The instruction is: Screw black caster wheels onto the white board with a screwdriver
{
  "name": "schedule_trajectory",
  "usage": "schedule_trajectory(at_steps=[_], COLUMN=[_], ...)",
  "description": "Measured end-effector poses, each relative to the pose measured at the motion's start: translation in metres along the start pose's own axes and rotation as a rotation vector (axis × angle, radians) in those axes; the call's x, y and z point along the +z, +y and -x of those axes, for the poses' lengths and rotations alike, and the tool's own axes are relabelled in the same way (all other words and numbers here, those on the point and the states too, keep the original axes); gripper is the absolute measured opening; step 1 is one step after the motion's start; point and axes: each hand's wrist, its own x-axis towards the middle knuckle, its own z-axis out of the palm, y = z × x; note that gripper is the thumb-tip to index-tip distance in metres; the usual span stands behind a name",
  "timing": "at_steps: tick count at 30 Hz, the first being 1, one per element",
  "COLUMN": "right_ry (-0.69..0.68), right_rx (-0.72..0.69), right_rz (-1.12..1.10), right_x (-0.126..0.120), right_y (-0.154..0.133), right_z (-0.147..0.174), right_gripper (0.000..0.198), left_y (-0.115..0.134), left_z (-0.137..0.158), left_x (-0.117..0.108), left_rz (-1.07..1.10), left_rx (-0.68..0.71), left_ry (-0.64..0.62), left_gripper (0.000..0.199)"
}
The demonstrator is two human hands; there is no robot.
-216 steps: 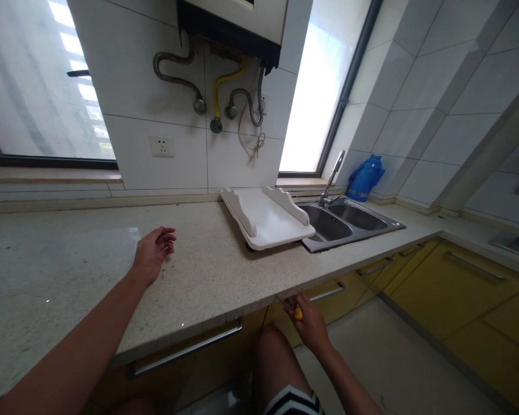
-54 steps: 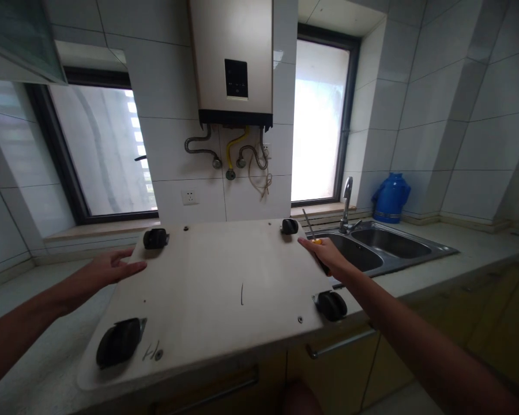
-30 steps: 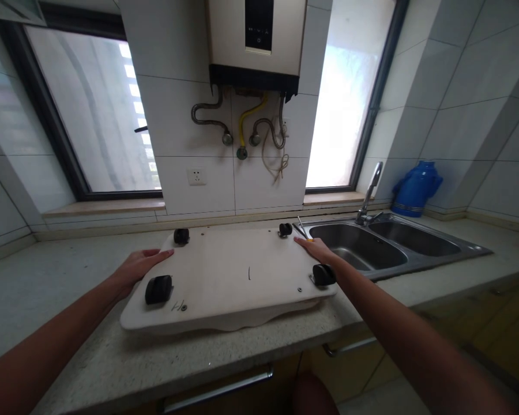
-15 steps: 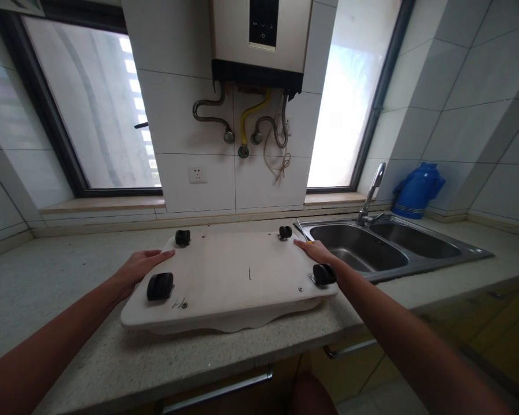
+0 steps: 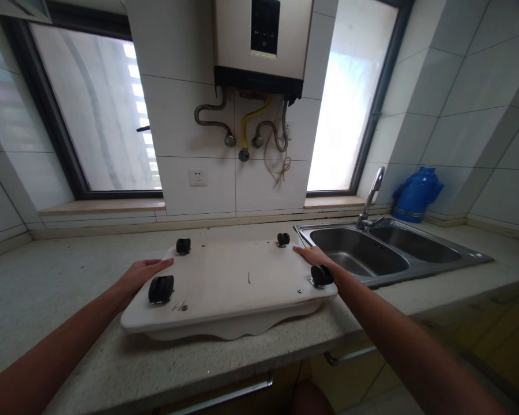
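A white board with black casters (image 5: 225, 282) lies wheels-up on the countertop, its wavy-edged side panel facing down and toward me. One black caster (image 5: 161, 289) sits near each corner. My left hand (image 5: 145, 272) grips the board's left edge, thumb on top and the other fingers mostly hidden below. At the right edge, my right hand (image 5: 315, 257) holds the board behind the near caster (image 5: 322, 275). A thin metal shaft (image 5: 301, 235) with a bit of yellow sticks out by that hand; its handle is mostly hidden, so I cannot tell the tool's kind.
A double steel sink (image 5: 358, 251) with a faucet (image 5: 372, 196) lies to the right. Behind it stands a blue jug-like container (image 5: 416, 195). A water heater (image 5: 259, 46) with hoses hangs on the tiled wall. The speckled countertop (image 5: 82, 253) ends above drawers with metal handles (image 5: 225, 397).
The board has tilted slightly: its near edge is higher relative to the far edge, and more of the wavy panel shows. Both hands keep their hold. The view has shifted a little.
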Motion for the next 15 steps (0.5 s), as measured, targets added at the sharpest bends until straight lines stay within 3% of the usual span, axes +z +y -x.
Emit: schedule_trajectory(at_steps=[15], right_ry=[-0.040], right_rx=[0.030], right_rz=[-0.031], right_x=[0.001], right_y=[0.001], right_z=[-0.015], right_gripper=[0.043], left_y=[-0.006], left_z=[0.013], left_x=[0.006], left_rz=[0.086], left_rx=[-0.029], left_ry=[-0.004], left_gripper=[0.027])
